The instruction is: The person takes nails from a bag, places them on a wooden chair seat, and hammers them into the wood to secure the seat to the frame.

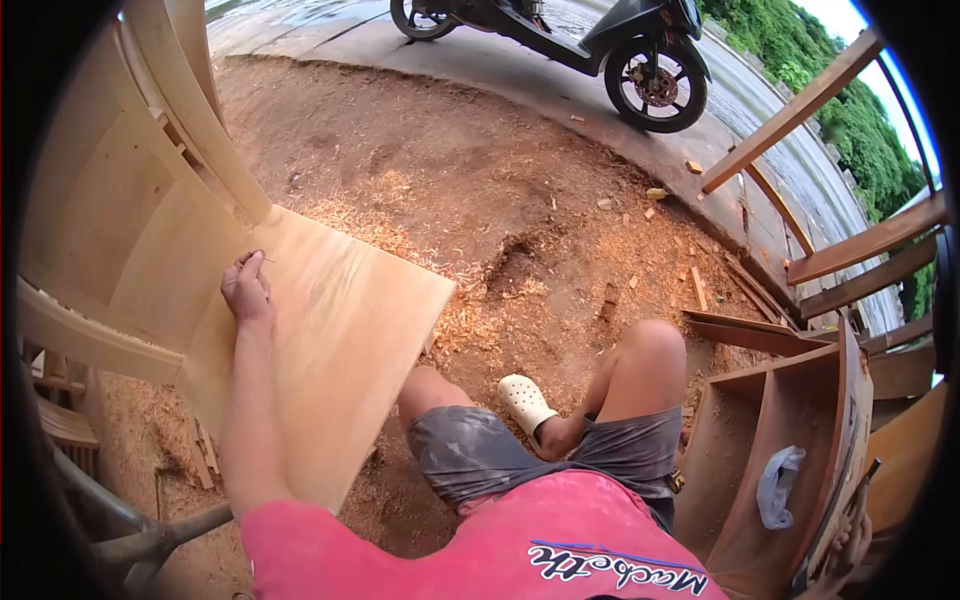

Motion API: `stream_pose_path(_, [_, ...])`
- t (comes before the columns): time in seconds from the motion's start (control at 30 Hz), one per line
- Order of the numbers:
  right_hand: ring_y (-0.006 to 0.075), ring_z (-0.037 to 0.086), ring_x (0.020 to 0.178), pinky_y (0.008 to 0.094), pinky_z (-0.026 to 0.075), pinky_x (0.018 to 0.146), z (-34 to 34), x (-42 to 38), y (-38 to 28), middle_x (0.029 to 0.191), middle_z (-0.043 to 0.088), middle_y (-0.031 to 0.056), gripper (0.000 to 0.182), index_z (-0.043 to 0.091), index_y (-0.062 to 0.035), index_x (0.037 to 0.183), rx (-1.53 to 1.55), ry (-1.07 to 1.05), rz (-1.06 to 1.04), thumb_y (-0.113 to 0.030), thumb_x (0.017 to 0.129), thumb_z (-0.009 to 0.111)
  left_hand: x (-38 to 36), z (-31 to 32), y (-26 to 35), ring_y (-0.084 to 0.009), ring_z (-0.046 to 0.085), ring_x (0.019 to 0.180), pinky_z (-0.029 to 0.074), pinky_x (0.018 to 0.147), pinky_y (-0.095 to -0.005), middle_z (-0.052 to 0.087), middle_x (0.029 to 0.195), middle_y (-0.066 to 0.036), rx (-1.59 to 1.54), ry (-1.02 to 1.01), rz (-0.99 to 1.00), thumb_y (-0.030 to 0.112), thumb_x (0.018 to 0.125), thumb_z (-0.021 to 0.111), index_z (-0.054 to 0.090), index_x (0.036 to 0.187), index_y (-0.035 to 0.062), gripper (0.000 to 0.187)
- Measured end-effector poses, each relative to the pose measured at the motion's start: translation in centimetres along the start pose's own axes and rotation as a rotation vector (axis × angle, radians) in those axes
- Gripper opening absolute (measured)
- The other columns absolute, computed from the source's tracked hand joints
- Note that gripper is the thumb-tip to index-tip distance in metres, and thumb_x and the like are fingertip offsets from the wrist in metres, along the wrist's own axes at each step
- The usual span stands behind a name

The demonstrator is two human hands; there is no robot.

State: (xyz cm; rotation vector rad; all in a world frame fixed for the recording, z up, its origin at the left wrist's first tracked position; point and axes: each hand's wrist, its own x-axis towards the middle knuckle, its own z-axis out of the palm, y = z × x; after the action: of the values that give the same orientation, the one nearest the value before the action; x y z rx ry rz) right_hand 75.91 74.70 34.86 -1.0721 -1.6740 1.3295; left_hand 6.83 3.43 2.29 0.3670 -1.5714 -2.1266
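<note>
My left hand [247, 288] is closed in a pinch over a pale wooden chair's seat [345, 300], near the foot of its backrest [165, 215]. A thin, nail-like sliver [268, 261] sticks out from the fingertips; it is too small to be sure of. At the far right, my right hand [850, 545] wraps round a slim tool with a dark tip [872, 474], beside a wooden shelf unit. The rest of that tool is hidden or lost in the dark edge of the view.
The open shelf unit [765, 400] holds a crumpled plastic bag [778, 487]. Wooden frames [800, 110] stand at upper right. Shavings and offcuts litter the dirt ground [400, 130]. A motor scooter [600, 50] is parked on the pavement ahead. Metal tubing [150, 540] lies at lower left.
</note>
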Motion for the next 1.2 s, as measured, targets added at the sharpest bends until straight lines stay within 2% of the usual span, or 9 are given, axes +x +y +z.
stream_pose_path(0.1, [0.0181, 0.055, 0.067, 0.0329, 0.049, 0.065, 7.5, -2.8, -4.6, 0.078, 0.057, 0.0073, 0.028, 0.057, 0.0003, 0.105, -0.127, 0.328, -0.151, -0.025, 0.095, 0.056, -0.1, 0.1, 0.2, -0.0036, 0.033, 0.039, 0.023, 0.036, -0.0212, 0.053, 0.062, 0.001, 0.029, -0.032, 0.008, 0.004, 0.088, 0.068, 0.063, 0.084, 0.003, 0.006])
stream_pose_path(0.23, [0.0223, 0.057, 0.065, 0.0354, 0.05, 0.06, 15.5, -0.2, -6.5, 0.074, 0.059, 0.0111, 0.03, 0.062, 0.0011, 0.089, -0.096, 0.393, -0.241, -0.029, 0.09, 0.06, 0.0, 0.1, 0.3, -0.0034, 0.033, 0.04, 0.023, 0.037, -0.0212, 0.054, 0.064, 0.001, 0.037, -0.019, 0.01, 0.004, 0.087, 0.069, 0.063, 0.085, 0.0026, 0.006])
stream_pose_path(0.33, [0.008, 0.05, 0.072, 0.0237, 0.047, 0.071, 20.9, 3.7, -4.3, 0.091, 0.056, 0.0032, 0.029, 0.049, 0.001, 0.129, 0.4, 0.29, -0.272, -0.009, 0.102, 0.048, -0.3, 0.6, 0.6, -0.0034, 0.034, 0.041, 0.024, 0.037, -0.0212, 0.054, 0.065, 0.001, 0.027, 0.019, 0.016, 0.004, 0.087, 0.068, 0.064, 0.086, 0.0024, 0.005])
stream_pose_path(0.4, [0.0099, 0.05, 0.075, 0.0256, 0.046, 0.071, 19.7, 11.1, -2.6, 0.091, 0.052, 0.0045, 0.029, 0.049, 0.003, 0.129, 0.382, -0.357, -0.415, -0.005, 0.101, 0.048, -0.4, 0.7, 0.8, -0.004, 0.036, 0.043, 0.025, 0.037, -0.0214, 0.055, 0.067, 0.0, -0.005, 0.033, 0.031, 0.003, 0.087, 0.068, 0.062, 0.084, 0.0027, 0.007])
stream_pose_path(0.6, [0.0077, 0.046, 0.059, 0.0228, 0.041, 0.056, 48.2, 19.9, 1.9, 0.078, 0.051, 0.0, 0.03, 0.053, -0.0038, 0.126, 0.079, -0.494, -0.348, -0.009, 0.097, 0.058, -1.0, 1.0, 1.3, -0.0058, 0.039, 0.047, 0.03, 0.039, -0.0229, 0.061, 0.074, -0.005, -0.072, 0.109, 0.024, 0.0, 0.084, 0.066, 0.058, 0.08, 0.0032, 0.01])
stream_pose_path(0.8, [0.0087, 0.045, 0.042, 0.0279, 0.036, 0.04, 75.6, 24.4, 15.1, 0.058, 0.048, -0.0018, 0.012, 0.061, -0.0047, 0.084, -0.657, -0.957, -0.346, -0.008, 0.08, 0.072, -1.8, 0.8, 1.8, -0.0053, 0.038, 0.05, 0.031, 0.04, -0.0218, 0.062, 0.085, -0.01, -0.031, 0.153, 0.004, 0.001, 0.088, 0.058, 0.056, 0.082, 0.0008, 0.006])
stream_pose_path(0.87, [0.0132, 0.052, 0.048, 0.0314, 0.042, 0.045, 83.0, 20.8, 19.6, 0.062, 0.054, 0.0017, 0.015, 0.062, -0.0017, 0.081, -0.76, -1.093, -0.211, -0.008, 0.075, 0.074, -2.1, 1.3, 2.0, -0.0053, 0.037, 0.05, 0.031, 0.041, -0.0216, 0.061, 0.085, -0.01, 0.013, 0.175, 0.021, 0.001, 0.089, 0.057, 0.056, 0.083, 0.0008, 0.006])
stream_pose_path(1.0, [0.027, 0.068, 0.076, 0.0414, 0.052, 0.072, 95.9, 16.0, 31.0, 0.078, 0.069, 0.014, 0.026, 0.068, 0.0018, 0.086, -1.017, -1.313, -0.388, -0.012, 0.065, 0.077, -2.5, 2.1, 2.5, -0.0048, 0.037, 0.051, 0.031, 0.041, -0.0208, 0.061, 0.091, -0.011, 0.107, 0.281, 0.008, 0.002, 0.089, 0.056, 0.052, 0.084, 0.0033, 0.007])
stream_pose_path(1.2, [0.0336, 0.069, 0.098, 0.0437, 0.051, 0.087, 106.3, 8.0, 38.7, 0.099, 0.07, 0.0233, 0.036, 0.068, -0.0021, 0.104, -1.038, -1.562, -0.463, -0.013, 0.07, 0.071, -2.9, 2.9, 2.2, -0.0042, 0.037, 0.05, 0.031, 0.04, -0.0198, 0.062, 0.092, -0.011, 0.162, 0.509, 0.057, 0.001, 0.089, 0.054, 0.048, 0.08, 0.0063, 0.011])
